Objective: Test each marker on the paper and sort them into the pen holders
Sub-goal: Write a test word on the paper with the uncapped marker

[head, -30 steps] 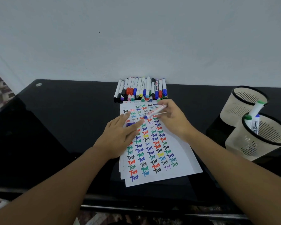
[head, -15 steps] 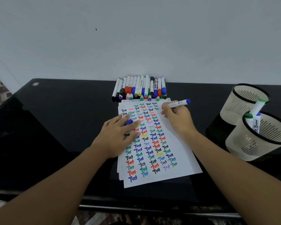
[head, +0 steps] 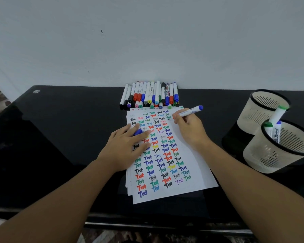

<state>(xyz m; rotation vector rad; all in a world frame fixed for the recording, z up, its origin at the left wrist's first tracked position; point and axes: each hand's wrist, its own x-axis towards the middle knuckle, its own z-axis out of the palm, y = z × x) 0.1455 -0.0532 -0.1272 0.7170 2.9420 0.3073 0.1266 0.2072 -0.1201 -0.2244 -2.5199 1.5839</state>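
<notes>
Blue-ended and white-bodied, the marker (head: 190, 112) sits in the right hand (head: 188, 128), pinched between thumb and curled fingers, its writing end down on the upper right part of the paper (head: 186, 165) and its blue back end pointing up and right. That top sheet of a small stack is covered with columns of the word "Test" in black, red, green, blue, yellow and purple. On its left side rests the left hand (head: 125, 148), fingers laid out nearly flat on the sheet, with a blue cap (head: 137, 132) tucked between them.

Just beyond the paper, a row of markers (head: 150, 95) lies side by side against the wall (head: 147, 41), caps toward the person.

Off to the right stand two pale slotted pen holders with black rims, touching or nearly so. Inside the nearer holder (head: 277, 151) are upright markers — two green-capped and one blue-capped. What the farther holder (head: 265, 109) contains cannot be told.

All of it sits on a glossy black desk (head: 63, 128).
</notes>
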